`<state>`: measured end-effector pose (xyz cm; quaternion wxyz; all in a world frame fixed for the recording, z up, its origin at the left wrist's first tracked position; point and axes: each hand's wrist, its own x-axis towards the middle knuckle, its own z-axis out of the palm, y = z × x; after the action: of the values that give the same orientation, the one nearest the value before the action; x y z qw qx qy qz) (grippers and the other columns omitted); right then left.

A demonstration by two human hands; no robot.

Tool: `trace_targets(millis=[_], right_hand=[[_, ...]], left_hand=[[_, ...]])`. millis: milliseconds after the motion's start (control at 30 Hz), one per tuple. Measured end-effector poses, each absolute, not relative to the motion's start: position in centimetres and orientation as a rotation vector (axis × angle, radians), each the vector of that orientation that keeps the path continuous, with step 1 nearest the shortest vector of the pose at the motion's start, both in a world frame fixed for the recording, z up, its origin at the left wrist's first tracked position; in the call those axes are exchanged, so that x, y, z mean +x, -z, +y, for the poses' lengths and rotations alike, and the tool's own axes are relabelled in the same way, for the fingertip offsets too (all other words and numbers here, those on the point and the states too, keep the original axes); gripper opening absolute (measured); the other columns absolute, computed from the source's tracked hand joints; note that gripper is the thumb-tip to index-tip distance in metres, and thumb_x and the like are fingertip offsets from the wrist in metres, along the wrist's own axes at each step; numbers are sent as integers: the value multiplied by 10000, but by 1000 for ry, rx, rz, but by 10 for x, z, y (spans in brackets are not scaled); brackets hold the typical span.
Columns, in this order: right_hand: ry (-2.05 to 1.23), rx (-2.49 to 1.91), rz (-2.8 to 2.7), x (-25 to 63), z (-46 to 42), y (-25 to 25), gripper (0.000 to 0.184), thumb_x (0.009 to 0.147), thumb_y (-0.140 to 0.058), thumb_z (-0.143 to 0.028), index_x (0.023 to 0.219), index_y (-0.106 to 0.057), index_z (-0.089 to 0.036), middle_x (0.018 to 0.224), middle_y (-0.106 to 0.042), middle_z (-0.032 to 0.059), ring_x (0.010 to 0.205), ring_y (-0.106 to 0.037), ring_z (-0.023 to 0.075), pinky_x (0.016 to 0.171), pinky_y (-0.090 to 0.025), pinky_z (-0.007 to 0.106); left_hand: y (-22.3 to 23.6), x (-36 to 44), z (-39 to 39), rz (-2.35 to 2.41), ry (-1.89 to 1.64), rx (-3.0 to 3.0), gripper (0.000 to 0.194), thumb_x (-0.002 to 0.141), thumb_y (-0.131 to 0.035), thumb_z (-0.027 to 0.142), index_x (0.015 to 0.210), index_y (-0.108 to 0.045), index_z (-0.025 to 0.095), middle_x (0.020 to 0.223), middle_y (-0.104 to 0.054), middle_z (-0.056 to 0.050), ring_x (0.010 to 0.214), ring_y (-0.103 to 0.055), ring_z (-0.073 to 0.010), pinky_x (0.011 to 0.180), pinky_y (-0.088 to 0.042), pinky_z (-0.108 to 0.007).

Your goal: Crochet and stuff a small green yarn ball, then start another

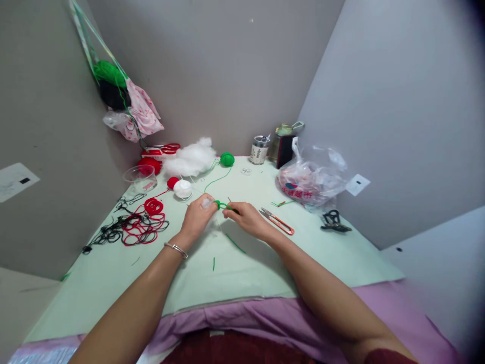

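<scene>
Over the middle of the table, my left hand (196,217) pinches a small crochet piece (217,203), white at one end and green at the other. My right hand (248,218), just right of it, is closed around a dark-handled crochet hook (233,209). Green yarn loops stretch between the two hands. A strand runs back toward a green yarn ball (227,159). Short green yarn scraps (235,243) lie on the table below my hands. Orange-handled thread snips (279,222) rest beside my right hand.
Tangled red yarn (140,230) and black yarn (108,232) lie at left. Behind them are a plastic cup (142,178), white stuffing (191,157) and a white yarn ball (183,189). A can (259,150), plastic bag (310,177) and black clip (333,221) stand right.
</scene>
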<state>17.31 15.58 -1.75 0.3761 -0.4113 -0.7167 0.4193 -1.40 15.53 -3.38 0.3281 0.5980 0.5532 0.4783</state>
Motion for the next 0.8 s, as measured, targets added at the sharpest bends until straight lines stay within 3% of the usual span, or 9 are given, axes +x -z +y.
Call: trace_targets(millis=[167, 267, 333, 433, 500, 600, 800], right_hand=[[-958, -970, -1756, 171, 150, 6, 331, 951, -588, -472, 742, -600, -216, 933, -632, 50, 887, -564, 180, 812, -447, 313], [-1037, -944, -1731, 166, 147, 5, 366, 977, -499, -532, 794, -562, -222, 854, -653, 45, 726, -589, 161, 692, -480, 308], [-1062, -977, -1705, 164, 148, 9, 321, 981, -477, -526, 869, -532, -230, 817, -649, 17, 584, -526, 128, 582, -438, 286], [-1005, -1048, -1701, 163, 152, 16, 216, 908, -603, -433, 962, -530, -236, 966, -670, 11, 619, -511, 112, 602, -412, 272], [-971, -1079, -1758, 163, 154, 20, 185, 840, -674, -362, 913, -568, -228, 905, -659, -7, 686, -525, 130, 655, -400, 277], [-945, -1114, -1834, 162, 156, 24, 197, 845, -672, -365, 764, -568, -219, 709, -565, -40, 674, -471, 138, 662, -344, 286], [-986, -1151, -1830, 164, 160, 26, 197, 828, -675, -362, 728, -606, -207, 651, -544, -49, 651, -435, 130, 644, -303, 283]], left_hand=[[36, -12, 154, 1472, -1219, 1604, 117, 747, -697, 294, 743, -595, 238, 662, -562, 50, 655, -477, -175, 643, -343, -286], [38, -8, 152, 1449, -1198, 1638, 109, 740, -698, 249, 764, -593, 234, 698, -582, 51, 671, -499, -174, 647, -346, -287], [38, -6, 150, 1454, -1228, 1647, 113, 746, -674, 211, 769, -566, 236, 704, -554, 52, 674, -484, -173, 652, -338, -291], [38, -5, 149, 1453, -1324, 1648, 129, 768, -643, 189, 793, -527, 241, 758, -536, 42, 733, -489, -184, 705, -357, -298], [38, -5, 148, 1430, -1372, 1646, 133, 780, -645, 198, 805, -522, 242, 803, -553, 30, 786, -512, -195, 756, -382, -303], [40, -5, 148, 1384, -1404, 1621, 134, 782, -659, 192, 808, -537, 241, 828, -567, 24, 815, -523, -200, 794, -396, -307], [36, -5, 147, 1270, -1398, 1442, 187, 719, -740, 137, 765, -584, 229, 808, -559, 31, 815, -493, -189, 766, -391, -279]])
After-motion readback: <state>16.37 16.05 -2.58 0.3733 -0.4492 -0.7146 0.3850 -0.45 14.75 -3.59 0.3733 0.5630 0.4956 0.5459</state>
